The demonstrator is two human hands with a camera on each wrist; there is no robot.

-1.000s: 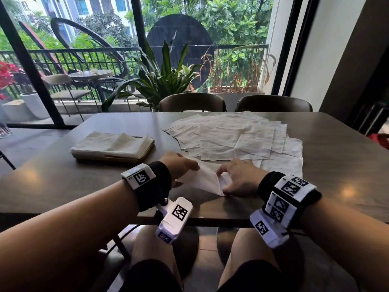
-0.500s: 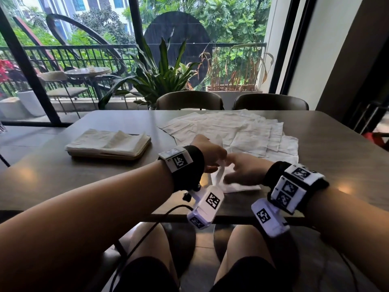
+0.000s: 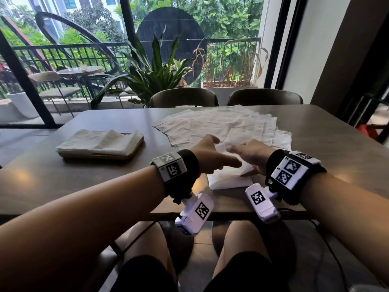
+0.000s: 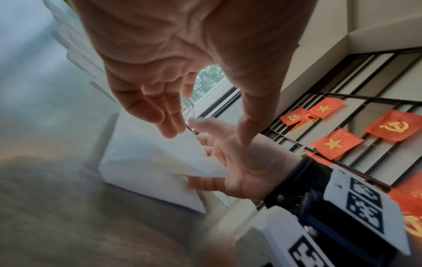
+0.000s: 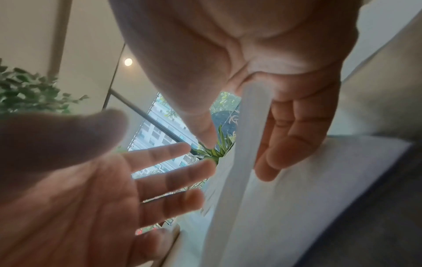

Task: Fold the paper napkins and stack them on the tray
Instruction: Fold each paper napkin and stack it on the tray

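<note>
A white napkin [image 3: 227, 182] lies near the table's front edge with one flap [image 4: 194, 153] raised off it. My left hand [image 3: 211, 154] hovers over its left side, fingers [image 4: 160, 112] straight, tips at the flap's corner. My right hand [image 3: 250, 155] is on the right side; its straight fingers [image 5: 287, 137] back the standing flap [image 5: 242, 135], while the thumb [image 5: 200, 126] stays apart from it. Behind the hands spreads a pile of unfolded napkins [image 3: 221, 125]. At the left, a tray [image 3: 126, 158] carries a stack of folded napkins [image 3: 99, 142].
The dark wooden table [image 3: 63, 182] has bare surface between the tray and the hands and to the right of the pile. Two chairs [image 3: 183, 98] [image 3: 265, 98] stand at the far side, in front of a window with a plant [image 3: 153, 70].
My left hand lifted the napkin's left flap over towards the right hand and has let it go, fingers now straight. The right hand has opened against the flap.
</note>
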